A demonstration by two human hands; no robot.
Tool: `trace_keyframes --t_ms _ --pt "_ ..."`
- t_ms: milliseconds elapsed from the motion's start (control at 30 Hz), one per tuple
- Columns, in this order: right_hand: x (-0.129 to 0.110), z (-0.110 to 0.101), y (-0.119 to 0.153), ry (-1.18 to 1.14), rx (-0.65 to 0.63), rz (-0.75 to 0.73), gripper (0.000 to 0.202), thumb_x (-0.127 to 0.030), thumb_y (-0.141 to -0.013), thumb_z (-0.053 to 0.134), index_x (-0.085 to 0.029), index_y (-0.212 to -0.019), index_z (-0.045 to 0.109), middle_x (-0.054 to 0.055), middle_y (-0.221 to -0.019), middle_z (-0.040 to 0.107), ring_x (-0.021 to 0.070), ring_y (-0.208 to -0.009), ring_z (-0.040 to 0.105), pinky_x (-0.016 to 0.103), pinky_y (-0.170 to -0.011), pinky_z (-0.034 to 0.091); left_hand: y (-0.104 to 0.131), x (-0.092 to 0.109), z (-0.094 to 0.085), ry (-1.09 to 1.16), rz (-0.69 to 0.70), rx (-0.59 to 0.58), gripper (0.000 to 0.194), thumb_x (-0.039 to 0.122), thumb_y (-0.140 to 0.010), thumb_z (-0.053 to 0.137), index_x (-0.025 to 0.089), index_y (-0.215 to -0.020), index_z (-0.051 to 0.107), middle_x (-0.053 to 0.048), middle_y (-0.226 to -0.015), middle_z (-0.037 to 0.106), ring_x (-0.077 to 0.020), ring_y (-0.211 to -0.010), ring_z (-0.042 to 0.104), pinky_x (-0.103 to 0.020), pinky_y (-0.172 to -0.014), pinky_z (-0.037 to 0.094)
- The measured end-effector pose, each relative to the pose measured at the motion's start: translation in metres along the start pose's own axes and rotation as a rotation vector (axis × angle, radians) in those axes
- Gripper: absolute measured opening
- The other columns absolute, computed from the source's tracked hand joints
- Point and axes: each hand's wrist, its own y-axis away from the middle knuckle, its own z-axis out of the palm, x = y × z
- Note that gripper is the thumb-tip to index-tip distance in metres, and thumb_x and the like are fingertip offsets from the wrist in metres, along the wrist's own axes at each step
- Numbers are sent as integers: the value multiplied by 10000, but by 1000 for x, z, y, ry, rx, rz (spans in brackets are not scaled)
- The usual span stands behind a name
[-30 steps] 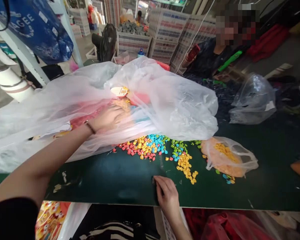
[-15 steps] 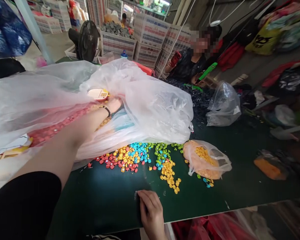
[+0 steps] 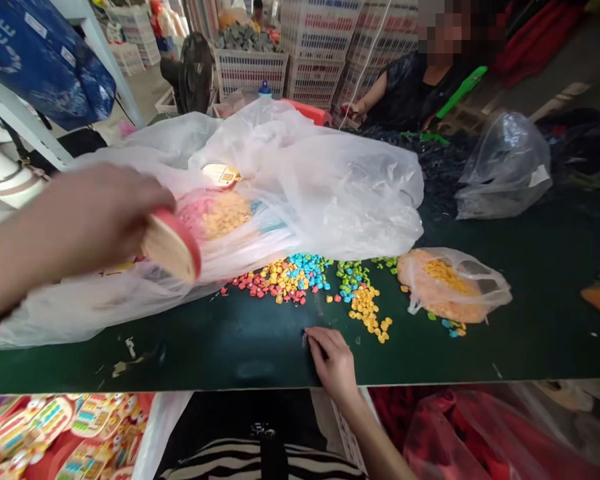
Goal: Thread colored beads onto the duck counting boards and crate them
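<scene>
My left hand (image 3: 115,207), blurred by motion, is closed on a red-rimmed cream toy casing (image 3: 173,243), held tilted above the clear plastic bags at left. A similar flat cream toy casing (image 3: 220,175) lies on the bags beyond it. My right hand (image 3: 334,360) rests on the dark green table (image 3: 230,353) near its front edge, fingers curled together; what they pinch, if anything, I cannot make out. Loose small plastic pieces (image 3: 305,270) in red, yellow, blue and green lie past that hand. More yellow pieces (image 3: 230,213) show among the plastic bags (image 3: 350,193).
A knotted bag of orange and yellow pieces (image 3: 445,287) lies at right. Below the table are a box of colourful toys (image 3: 80,433) and red plastic-wrapped stuff (image 3: 455,433). A black fan (image 3: 195,73), stacked crates (image 3: 315,80) and a seated person (image 3: 405,87) are across the table.
My left hand has drawn back from among the bags toward the left and now holds a toy casing. My right hand stays on the table. The view has shifted left and down.
</scene>
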Motion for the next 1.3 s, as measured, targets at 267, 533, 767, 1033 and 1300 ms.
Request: trace_keyframes --t_ms 267,533,767,1033,1300 --pt "-25 38 -55 -26 -251 -269 268 -165 -938 452 -212 -1000 708 71 -951 709 179 -883 651 323 -794 559 46 189 82 265 490 -436 118 196 -791 623 215 -679 593 -13 -613 569 -175 -613 507 -345 -636 360" --pt "-59 105 -130 222 -482 -784 261 -301 -882 617 -206 -1121 662 86 -1292 611 256 -1204 492 414 -972 435 64 201 113 188 333 -306 73 177 -880 557 197 -893 626 -44 -923 646 -193 -962 583 -374 -914 388" --pt "-59 127 -138 276 -444 -896 195 -178 -943 486 -163 -998 672 87 -1171 666 222 -1108 547 376 -935 437 134 208 103 203 -68 -189 756 733 -771 508 223 -1328 487 -142 -1349 532 -343 -1300 415 -631 -1120 92" --pt "-3 70 -133 313 -393 -719 201 -147 -930 489 -173 -904 687 103 -989 699 216 -924 608 360 -831 489 139 202 113 382 -38 -282 731 656 -810 516 243 -1405 421 -116 -1456 444 -359 -1390 291 -637 -1134 10" --pt "3 26 -128 -239 -28 -99 118 -241 -905 546 -220 -902 661 48 -941 686 178 -900 648 342 -830 533 73 207 131 472 67 -362 626 500 -779 623 215 -1321 494 -134 -1466 421 -374 -1384 298 -681 -1113 7"
